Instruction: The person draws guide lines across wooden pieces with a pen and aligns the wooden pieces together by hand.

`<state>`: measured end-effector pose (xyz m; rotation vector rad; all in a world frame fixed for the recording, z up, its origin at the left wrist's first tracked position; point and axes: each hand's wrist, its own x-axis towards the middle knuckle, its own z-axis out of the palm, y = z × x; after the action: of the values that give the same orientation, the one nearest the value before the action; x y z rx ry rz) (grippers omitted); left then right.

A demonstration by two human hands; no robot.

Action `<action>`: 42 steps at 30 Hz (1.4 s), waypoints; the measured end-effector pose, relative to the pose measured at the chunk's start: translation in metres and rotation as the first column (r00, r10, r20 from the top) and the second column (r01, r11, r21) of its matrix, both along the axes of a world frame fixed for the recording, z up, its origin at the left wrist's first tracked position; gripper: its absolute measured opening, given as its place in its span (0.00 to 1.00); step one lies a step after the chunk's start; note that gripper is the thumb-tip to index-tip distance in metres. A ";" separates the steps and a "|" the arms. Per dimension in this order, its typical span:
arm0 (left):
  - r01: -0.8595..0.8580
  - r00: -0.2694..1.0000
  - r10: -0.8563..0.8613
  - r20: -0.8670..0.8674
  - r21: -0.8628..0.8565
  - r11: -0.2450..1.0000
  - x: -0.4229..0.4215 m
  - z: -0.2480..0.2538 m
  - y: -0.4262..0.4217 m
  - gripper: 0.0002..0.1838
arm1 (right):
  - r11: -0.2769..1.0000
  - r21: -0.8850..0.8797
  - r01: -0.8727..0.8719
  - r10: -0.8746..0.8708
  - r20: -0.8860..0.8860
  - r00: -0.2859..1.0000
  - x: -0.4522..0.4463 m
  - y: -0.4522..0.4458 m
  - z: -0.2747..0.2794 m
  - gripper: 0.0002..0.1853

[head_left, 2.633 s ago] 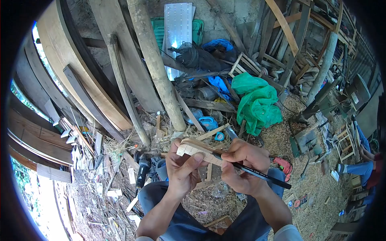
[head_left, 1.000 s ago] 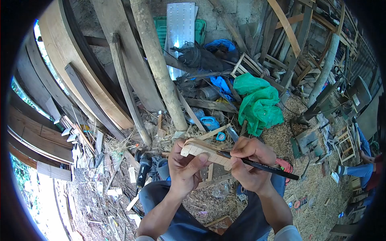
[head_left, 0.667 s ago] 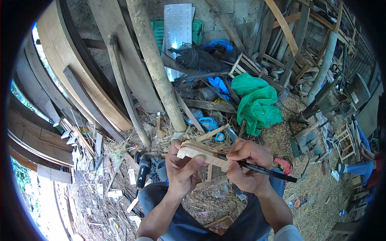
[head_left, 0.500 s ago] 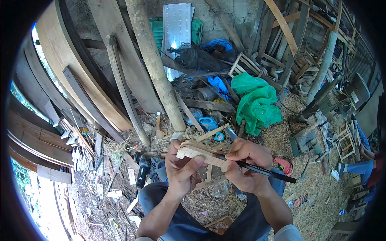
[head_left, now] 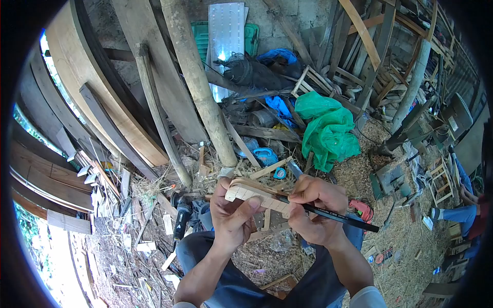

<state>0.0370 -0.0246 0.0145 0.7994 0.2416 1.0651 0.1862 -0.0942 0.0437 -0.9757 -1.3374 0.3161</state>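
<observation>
A small pale wooden piece [head_left: 257,196] with lines across its face is held at chest height above my lap. My left hand [head_left: 233,213] grips its left end, thumb on the near face and fingers behind. In my right hand [head_left: 318,210] a black pencil [head_left: 341,217] is pinched between thumb and fingers, its tip at the upper edge near the right end of the wood. The right fingertips also touch that end. Fingers behind the piece are partly hidden.
A black power tool [head_left: 181,220] lies left of my knee and a red tool [head_left: 361,210] right. A green plastic bag [head_left: 328,133] and a blue tape measure [head_left: 279,173] are ahead. Boards lean at left. Another person's leg [head_left: 457,216] shows at far right.
Compared with the oldest frame, my right hand and the pencil sit slightly further right along the wood. My left hand keeps its grip. The view has shifted slightly.
</observation>
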 end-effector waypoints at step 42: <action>-0.007 1.000 0.007 -0.014 0.006 1.000 0.000 -0.001 0.001 0.15 | 0.999 0.000 0.035 -0.035 0.044 0.998 0.000 0.001 -0.002 0.08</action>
<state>0.0371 -0.0233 0.0137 0.8120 0.2538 1.0676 0.1858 -0.0930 0.0413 -1.0113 -1.3587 0.2698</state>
